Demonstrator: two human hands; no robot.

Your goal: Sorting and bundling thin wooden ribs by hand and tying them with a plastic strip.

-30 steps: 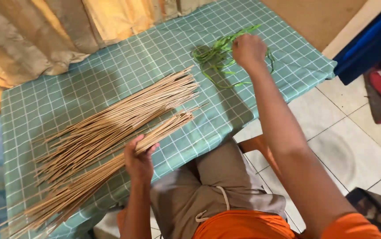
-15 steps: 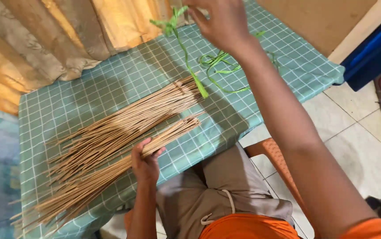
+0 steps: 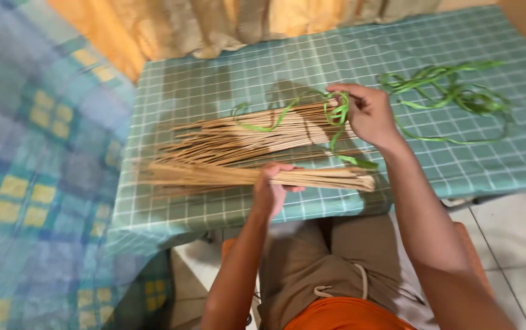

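My left hand grips a bundle of thin tan sticks near its right end, at the front of the table. A second, looser pile of tan sticks lies just behind it. My right hand hovers over that pile's right end, fingers pinched on a green strip that trails left across the sticks and curls down below the hand. A tangle of more green strips lies on the table to the right.
The table wears a teal checked cloth. Tan and orange curtains hang behind it. A blue and yellow plaid fabric fills the left side. White floor tiles show at the right. My lap is under the table edge.
My right hand came down from the far right with a green strip to the sticks. The left hand kept its grip on the bundle. The camera view swung left.
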